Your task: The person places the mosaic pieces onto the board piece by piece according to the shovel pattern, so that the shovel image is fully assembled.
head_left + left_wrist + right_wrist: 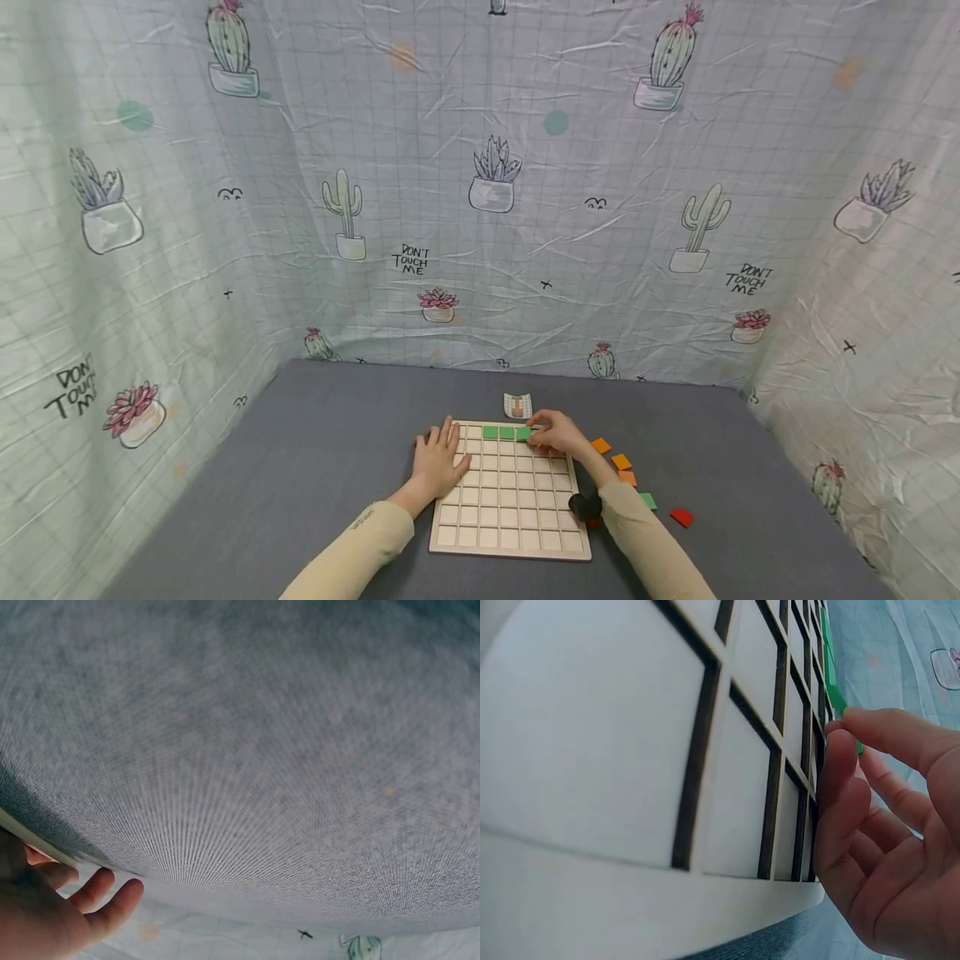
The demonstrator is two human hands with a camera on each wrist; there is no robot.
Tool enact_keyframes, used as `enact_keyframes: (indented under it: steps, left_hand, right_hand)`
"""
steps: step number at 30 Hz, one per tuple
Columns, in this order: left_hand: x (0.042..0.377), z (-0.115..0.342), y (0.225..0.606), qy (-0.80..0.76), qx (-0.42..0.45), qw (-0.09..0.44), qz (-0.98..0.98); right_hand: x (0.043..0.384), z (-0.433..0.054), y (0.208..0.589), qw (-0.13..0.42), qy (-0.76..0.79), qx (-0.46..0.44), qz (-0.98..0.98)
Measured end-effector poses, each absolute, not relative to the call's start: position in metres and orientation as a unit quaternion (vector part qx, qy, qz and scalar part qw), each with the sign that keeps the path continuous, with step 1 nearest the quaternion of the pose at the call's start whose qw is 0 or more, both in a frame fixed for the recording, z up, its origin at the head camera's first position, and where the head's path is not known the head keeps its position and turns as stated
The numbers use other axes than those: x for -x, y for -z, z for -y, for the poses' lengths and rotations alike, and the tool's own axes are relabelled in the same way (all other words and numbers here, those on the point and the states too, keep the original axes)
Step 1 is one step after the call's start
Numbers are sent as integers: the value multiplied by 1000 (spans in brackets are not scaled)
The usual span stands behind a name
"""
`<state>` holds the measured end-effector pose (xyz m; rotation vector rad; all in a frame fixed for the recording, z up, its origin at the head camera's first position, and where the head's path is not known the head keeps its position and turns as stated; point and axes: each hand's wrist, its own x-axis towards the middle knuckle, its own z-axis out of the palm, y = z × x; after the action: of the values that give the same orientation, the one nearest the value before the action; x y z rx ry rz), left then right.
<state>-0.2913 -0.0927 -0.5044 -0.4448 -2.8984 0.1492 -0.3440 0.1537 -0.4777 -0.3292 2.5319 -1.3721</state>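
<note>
The thin, flat, bright green tile (pixel 523 433) at my right hand (pixel 553 433) looks roughly square, with a plain, even face and straight edges. It lies just left of that hand's fingertips, pinched between thumb and forefinger, which are nearly closed together; the other fingers curl loosely below. It sits at the far row of the square, pale wooden grid board (pixel 490 497), tilted a little, and I cannot tell whether it rests fully in its recess.

Further left of my right hand, two matching flat green square tiles (pixel 498 433) lie side by side in the same row. The board's raised strips frame pale square recesses, most of them spreading left of this hand and nearer to me.

My left hand (pixel 437 462) lies on the board's left edge with fingers spread and fairly straight, gripping nothing.

Just beyond my right hand, slightly left, is a small curved white gridded card (pixel 517 406) with an orange figure. Right of that hand, flat orange pieces (pixel 621 462) lie on the dark grey table (pixel 345 433), with a flat red piece (pixel 682 517) nearer to me.
</note>
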Motion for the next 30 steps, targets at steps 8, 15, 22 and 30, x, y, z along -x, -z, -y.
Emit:
enact_keyframes:
  steps: [8,15,22,30]
  left_hand:
    - [294,93,508,-42,156,116,980]
    - [296,93,509,-46,151,106,982]
    - [294,93,505,-39,150,103,983]
    - [295,92,505,-37,148,92,984]
  right_hand:
    - [353,-154,486,114,473,113,-866]
    - [343,-147,474,111,467,61,-875]
    - [348,-147,482,110,465,55,-877]
    - [349,-147,482,119,468,55,-874]
